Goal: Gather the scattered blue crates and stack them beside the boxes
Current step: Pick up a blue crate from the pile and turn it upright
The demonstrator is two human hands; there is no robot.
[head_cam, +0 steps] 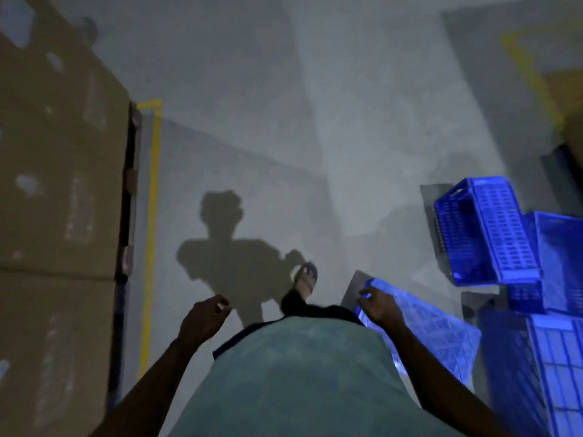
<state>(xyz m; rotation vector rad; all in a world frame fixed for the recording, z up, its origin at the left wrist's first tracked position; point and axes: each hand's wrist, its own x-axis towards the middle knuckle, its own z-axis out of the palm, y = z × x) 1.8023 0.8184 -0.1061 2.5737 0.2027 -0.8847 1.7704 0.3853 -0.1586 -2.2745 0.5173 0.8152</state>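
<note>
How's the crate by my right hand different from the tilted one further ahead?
The near crate has your right hand at its rim; the far crate lies untouched. The near crate looks pale and blurred, showing one broad latticed face; the far crate is vivid blue, showing two faces. Both are blue latticed plastic.
</note>
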